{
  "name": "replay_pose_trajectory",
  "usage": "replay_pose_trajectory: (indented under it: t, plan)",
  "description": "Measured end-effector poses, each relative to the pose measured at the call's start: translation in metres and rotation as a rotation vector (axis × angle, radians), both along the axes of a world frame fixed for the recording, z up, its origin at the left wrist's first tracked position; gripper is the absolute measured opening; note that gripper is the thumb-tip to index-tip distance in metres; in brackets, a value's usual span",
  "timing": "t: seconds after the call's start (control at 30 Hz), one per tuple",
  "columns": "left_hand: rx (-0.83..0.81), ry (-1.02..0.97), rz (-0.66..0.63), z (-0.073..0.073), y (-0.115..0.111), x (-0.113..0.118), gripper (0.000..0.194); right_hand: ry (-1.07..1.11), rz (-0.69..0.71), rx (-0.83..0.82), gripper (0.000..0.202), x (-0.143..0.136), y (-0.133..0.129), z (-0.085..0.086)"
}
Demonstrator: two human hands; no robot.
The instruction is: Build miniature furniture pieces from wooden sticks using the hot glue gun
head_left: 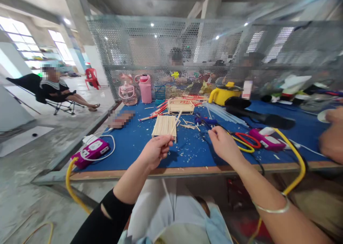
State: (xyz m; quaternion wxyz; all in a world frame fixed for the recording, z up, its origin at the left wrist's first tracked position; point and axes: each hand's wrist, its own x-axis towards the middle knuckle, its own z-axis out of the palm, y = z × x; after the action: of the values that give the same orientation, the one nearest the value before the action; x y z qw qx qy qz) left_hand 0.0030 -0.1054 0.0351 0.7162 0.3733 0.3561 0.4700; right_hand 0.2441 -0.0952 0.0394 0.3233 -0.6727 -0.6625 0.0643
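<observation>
stick (177,121) looks light, stiff, snappable, best taken at the end your left fingers (168,140) pinch; hold of right fingers (213,132) unclear.

Left tabletop (128,144): open stretch between purple power strip (92,153) and stick panel (160,126).
Between left hand (157,151) and right hand (223,144): open lane towards short sticks (188,126).
Past the panel: small wooden frame (180,108) blocks.
Right side: thick yellow cable (294,156) obstructs.
Back: mesh screen (160,47) bars passage.
</observation>
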Motion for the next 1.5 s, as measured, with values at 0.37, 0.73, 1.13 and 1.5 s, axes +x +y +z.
replay_pose_trajectory:
  t: [0.37, 0.73, 1.13, 1.5]
  plan:
    - [0.099, -0.08, -0.295, 0.006, -0.029, 0.023, 0.023, 1.482, 0.371, -0.143, 0.019, -0.043, -0.067, 0.011]
    - [0.073, 0.042, -0.127, 0.003, -0.036, 0.031, 0.032, 1.248, 0.645, -0.226, 0.022, -0.044, -0.056, 0.001]
    - [0.473, 0.515, 0.279, 0.015, -0.022, 0.017, 0.032, 0.039, 0.572, -0.25, 0.031, -0.033, -0.063, 0.028]
    - [0.53, 0.654, 0.324, 0.019, -0.025, 0.018, 0.033, 0.065, 0.605, -0.277, 0.033, -0.031, -0.067, 0.026]
